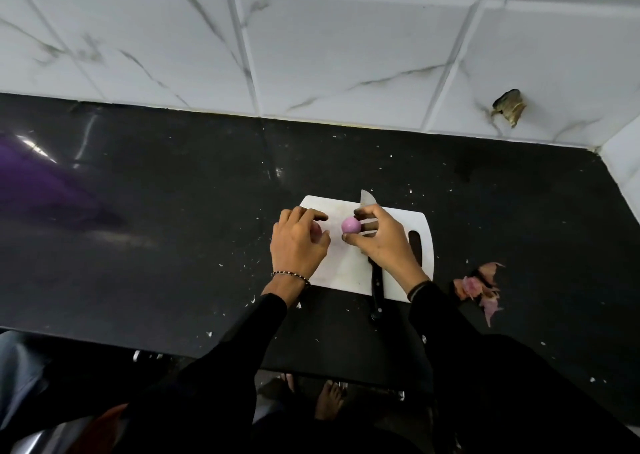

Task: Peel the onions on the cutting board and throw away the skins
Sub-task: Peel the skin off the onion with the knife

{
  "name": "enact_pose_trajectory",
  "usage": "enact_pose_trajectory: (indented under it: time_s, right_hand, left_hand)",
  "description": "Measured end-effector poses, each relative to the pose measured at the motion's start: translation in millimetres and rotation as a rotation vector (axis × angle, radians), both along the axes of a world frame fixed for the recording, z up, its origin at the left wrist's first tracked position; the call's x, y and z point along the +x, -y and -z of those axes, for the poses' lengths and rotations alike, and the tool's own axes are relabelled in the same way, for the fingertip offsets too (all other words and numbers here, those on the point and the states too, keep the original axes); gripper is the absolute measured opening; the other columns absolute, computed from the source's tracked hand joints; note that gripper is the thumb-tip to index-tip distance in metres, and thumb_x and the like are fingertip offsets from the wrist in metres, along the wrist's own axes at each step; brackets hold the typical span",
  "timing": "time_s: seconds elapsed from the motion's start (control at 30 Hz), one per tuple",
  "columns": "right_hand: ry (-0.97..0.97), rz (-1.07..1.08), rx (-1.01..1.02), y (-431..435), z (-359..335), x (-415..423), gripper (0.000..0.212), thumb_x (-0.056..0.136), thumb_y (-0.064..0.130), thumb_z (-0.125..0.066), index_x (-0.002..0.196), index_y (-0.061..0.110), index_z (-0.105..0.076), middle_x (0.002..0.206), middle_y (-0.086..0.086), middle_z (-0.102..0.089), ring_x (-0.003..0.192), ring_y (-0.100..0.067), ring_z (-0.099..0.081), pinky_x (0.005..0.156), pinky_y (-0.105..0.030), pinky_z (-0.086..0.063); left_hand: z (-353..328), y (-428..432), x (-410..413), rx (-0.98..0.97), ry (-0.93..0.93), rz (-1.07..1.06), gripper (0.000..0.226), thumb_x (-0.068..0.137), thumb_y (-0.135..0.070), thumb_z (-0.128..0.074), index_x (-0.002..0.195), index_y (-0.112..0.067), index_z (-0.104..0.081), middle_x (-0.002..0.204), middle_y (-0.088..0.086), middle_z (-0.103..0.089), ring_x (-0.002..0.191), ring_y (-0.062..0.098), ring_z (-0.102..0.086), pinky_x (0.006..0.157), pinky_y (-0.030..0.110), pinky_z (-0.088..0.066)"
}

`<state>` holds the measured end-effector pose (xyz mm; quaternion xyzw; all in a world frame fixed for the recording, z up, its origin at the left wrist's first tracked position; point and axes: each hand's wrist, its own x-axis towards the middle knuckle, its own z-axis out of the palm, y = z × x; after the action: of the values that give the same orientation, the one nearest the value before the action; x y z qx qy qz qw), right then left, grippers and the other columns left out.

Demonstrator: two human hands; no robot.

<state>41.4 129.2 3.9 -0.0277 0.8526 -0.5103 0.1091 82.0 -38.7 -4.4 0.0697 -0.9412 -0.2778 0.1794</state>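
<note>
Pink peeled onion (350, 225) pinched in right grip (384, 242); left grip (298, 242) clasping second onion (316, 234) on white board (341, 263).

Left hand (298, 245) hides most of an onion (316, 230); right hand (381, 242) partly covers knife (376, 280).

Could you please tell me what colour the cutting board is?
The cutting board is white, clearest in the head view.

Black stone counter (173, 263), glossy and dotted all over with tiny white flecks (221, 265). A white cutting board (346, 266) sits flat near its front edge, and just to the board's right lies a loose heap of pink onion skins (479, 289). Far left, a blurred purple shape (41, 190) rests on the surface.
</note>
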Motion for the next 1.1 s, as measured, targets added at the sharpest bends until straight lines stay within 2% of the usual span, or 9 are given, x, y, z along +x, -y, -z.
enact_pose_trajectory:
  time_s: [0.13,0.23,0.33,0.47,0.63,0.77,0.93,1.1]
  right_hand:
    - [-0.011,-0.049,0.049,20,-1,-20,0.049,0.077,0.024,-0.084,0.12,0.02,-0.059,0.111,0.007,-0.064,0.087,-0.001,-0.063,0.061,-0.009,-0.044]
    - [-0.015,-0.091,0.08,34,1,-34,0.049,0.08,0.022,-0.082,0.122,0.018,-0.058,0.114,0.005,-0.063,0.093,-0.008,-0.065,0.064,-0.005,-0.042]
    - [-0.027,-0.121,0.117,48,6,-48,0.05,0.079,0.02,-0.081,0.123,0.016,-0.058,0.119,0.0,-0.062,0.093,-0.011,-0.065,0.068,-0.007,-0.045]
    - [-0.033,-0.138,0.15,64,12,-61,0.051,0.08,0.019,-0.082,0.124,0.013,-0.058,0.123,-0.004,-0.062,0.098,-0.015,-0.063,0.079,-0.018,-0.05]
    - [-0.045,-0.142,0.172,71,18,-65,0.049,0.081,0.023,-0.08,0.124,0.014,-0.058,0.123,-0.005,-0.063,0.098,-0.012,-0.061,0.08,-0.019,-0.048]
    - [-0.047,-0.143,0.167,68,20,-65,0.049,0.081,0.025,-0.081,0.123,0.015,-0.058,0.123,-0.004,-0.063,0.103,-0.015,-0.063,0.083,-0.021,-0.051]
    - [-0.021,-0.142,0.164,64,18,-63,0.054,0.08,0.029,-0.082,0.125,0.017,-0.056,0.125,-0.004,-0.062,0.108,-0.02,-0.063,0.091,-0.03,-0.056]
    - [-0.011,-0.133,0.161,56,16,-56,0.059,0.079,0.033,-0.083,0.128,0.017,-0.055,0.124,0.001,-0.062,0.1,-0.013,-0.062,0.075,-0.017,-0.048]
  left_hand:
    - [7,7,-3,-0.157,0.232,-0.024,0.06,0.069,-0.04,-0.076,0.123,-0.025,-0.055,0.126,-0.001,-0.05,0.116,0.022,-0.044,0.088,0.032,-0.039]
    - [12,9,-6,-0.206,0.372,-0.042,0.071,0.071,-0.044,-0.077,0.131,-0.025,-0.046,0.133,0.001,-0.042,0.121,0.022,-0.039,0.095,0.032,-0.039]
    - [13,11,-9,-0.173,0.363,-0.054,0.065,0.072,-0.04,-0.078,0.128,-0.022,-0.048,0.129,0.002,-0.043,0.118,0.022,-0.039,0.089,0.03,-0.043]
    - [14,13,-11,-0.089,0.351,-0.052,0.059,0.072,-0.035,-0.078,0.123,-0.019,-0.05,0.123,0.004,-0.042,0.114,0.02,-0.038,0.074,0.03,-0.048]
    - [17,15,-10,-0.028,0.313,-0.045,0.056,0.073,-0.031,-0.078,0.121,-0.016,-0.053,0.119,0.006,-0.042,0.11,0.021,-0.04,0.062,0.029,-0.045]
    - [17,16,-9,0.003,0.297,-0.043,0.052,0.073,-0.028,-0.078,0.118,-0.016,-0.055,0.118,0.005,-0.039,0.107,0.018,-0.04,0.059,0.028,-0.044]
    - [15,19,-9,0.014,0.296,-0.021,0.06,0.071,-0.027,-0.079,0.125,-0.016,-0.055,0.118,0.007,-0.039,0.107,0.019,-0.041,0.061,0.028,-0.043]
    - [16,22,-7,0.012,0.281,-0.012,0.059,0.069,-0.033,-0.08,0.122,-0.019,-0.057,0.112,0.005,-0.04,0.101,0.018,-0.042,0.059,0.029,-0.044]
